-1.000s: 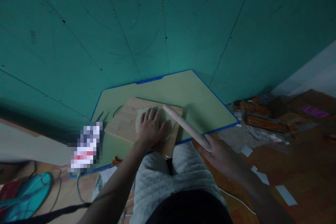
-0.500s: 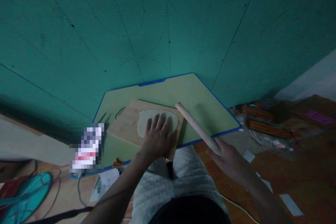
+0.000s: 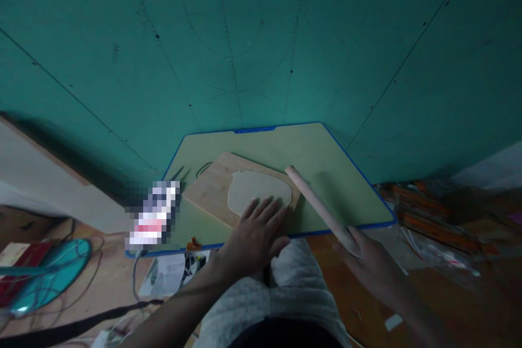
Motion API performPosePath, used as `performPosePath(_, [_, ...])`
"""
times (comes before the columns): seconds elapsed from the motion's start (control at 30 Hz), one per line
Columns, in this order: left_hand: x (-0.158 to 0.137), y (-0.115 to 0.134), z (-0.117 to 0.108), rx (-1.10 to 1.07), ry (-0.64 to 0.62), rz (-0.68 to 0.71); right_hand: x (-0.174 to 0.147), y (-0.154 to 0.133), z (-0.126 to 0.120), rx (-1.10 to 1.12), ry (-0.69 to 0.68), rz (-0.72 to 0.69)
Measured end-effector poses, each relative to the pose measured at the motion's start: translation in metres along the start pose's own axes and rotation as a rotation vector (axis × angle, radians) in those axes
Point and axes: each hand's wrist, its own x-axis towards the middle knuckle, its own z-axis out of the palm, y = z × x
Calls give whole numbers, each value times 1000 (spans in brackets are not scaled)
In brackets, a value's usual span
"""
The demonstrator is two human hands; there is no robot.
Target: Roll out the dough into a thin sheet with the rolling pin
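Observation:
A flat sheet of pale dough (image 3: 256,187) lies on a wooden cutting board (image 3: 212,190), which rests on a small table (image 3: 310,147) with a blue edge. My left hand (image 3: 259,236) is open, fingers stretched forward, its fingertips over the near edge of the dough; whether they press on it I cannot tell. In my right hand (image 3: 361,255) is a wooden rolling pin (image 3: 318,204), gripped at its near end. The pin's far end points up and left, by the right corner of the board.
A blurred-out phone-like object (image 3: 153,217) with a cable stands at the table's left side. Behind the table rises a green wall (image 3: 253,38). Plastic-wrapped packages (image 3: 428,217) lie on the floor at right; a turquoise round object (image 3: 61,277) sits at left.
My left hand has slid back toward me, uncovering most of the dough. My right hand still grips the rolling pin. The camera view has shifted, so the table appears further right.

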Motion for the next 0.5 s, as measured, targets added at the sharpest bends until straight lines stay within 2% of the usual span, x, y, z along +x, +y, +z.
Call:
performPosePath(0.17, [26,-41,2,50,100,-240,9,-5,-17,-89,-8,-63])
performPosePath(0.37, [37,-49,5,63,149,-248,28,-4,-36,-167,22,-152])
performPosePath(0.5, [45,-47,-6,71,92,-274,43,-16,-53,-308,10,-146])
